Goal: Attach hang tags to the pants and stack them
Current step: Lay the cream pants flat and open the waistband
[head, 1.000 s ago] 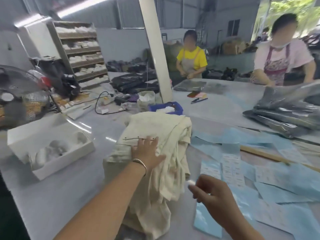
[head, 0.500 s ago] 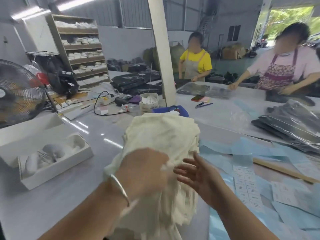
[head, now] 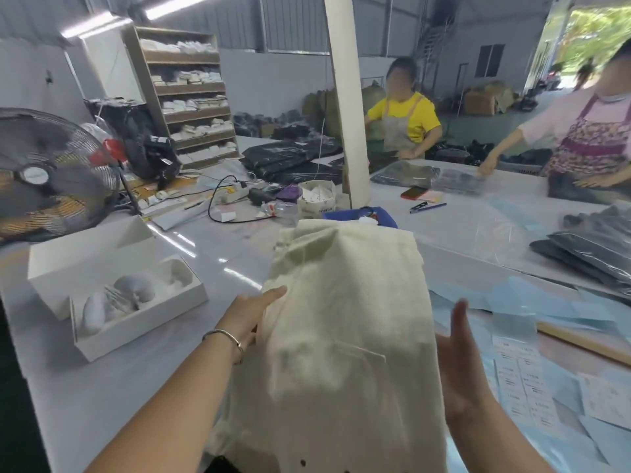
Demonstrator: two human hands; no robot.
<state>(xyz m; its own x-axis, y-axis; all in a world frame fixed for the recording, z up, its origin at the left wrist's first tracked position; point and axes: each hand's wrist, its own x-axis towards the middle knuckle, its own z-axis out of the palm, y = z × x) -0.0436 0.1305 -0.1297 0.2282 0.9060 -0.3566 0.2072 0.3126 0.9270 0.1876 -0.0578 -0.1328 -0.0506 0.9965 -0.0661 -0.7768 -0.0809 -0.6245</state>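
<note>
Now left hand, right hand, flanking pants

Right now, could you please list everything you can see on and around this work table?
cream pants: one pile, centre front.
white box: one, open, left.
fan: one, black, far left.
blue sheets: several, right.
label sheets: white, on the blue sheets.
bagged dark garments: stack, far right.
shelf: one, back left.
workers: two, across the table.
left hand: flat on the pile's left side.
right hand: open, at the pile's right side.
</note>
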